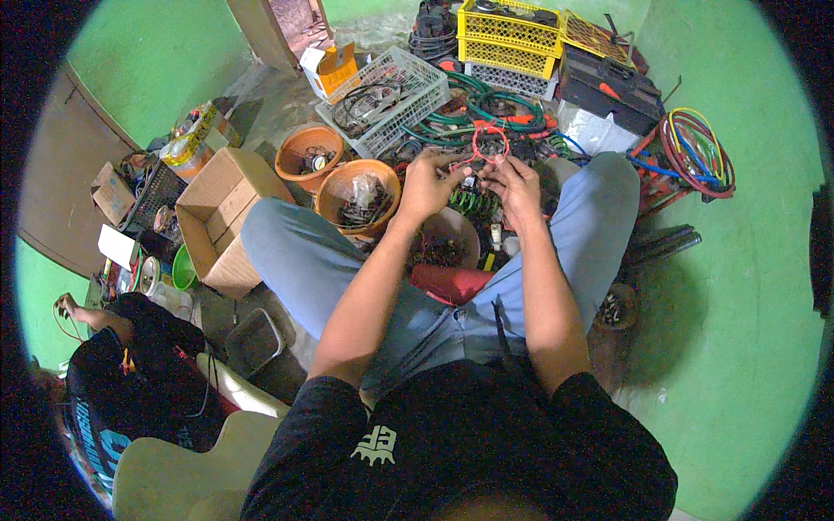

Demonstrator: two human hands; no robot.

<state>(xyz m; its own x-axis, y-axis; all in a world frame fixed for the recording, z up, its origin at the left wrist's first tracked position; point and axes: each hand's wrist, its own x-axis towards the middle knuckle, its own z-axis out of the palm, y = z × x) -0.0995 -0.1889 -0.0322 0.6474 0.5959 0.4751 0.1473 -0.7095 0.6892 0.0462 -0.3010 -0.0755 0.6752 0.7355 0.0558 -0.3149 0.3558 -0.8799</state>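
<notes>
A thin red wire (475, 144) is bent into a loop in front of me, above my knees. Closed fingers of my left hand (426, 187) pinch one stretch of it. My right hand (517, 189) pinches the wire on the loop's near right side, its fingers pressed together. Both hands are close together but apart. Just beyond and below them lie a green coiled cord (467, 201) and dark tangled parts, partly hidden by the hands. A small white cylindrical piece (496, 234) shows between my forearms.
Two orange buckets (287, 158) of small parts stand left of my hands, beside an open cardboard box (198, 211). Behind are a clear plastic crate (432, 80), green hose (473, 84) and yellow crates (508, 33). Another person (143, 365) in black sits at the left.
</notes>
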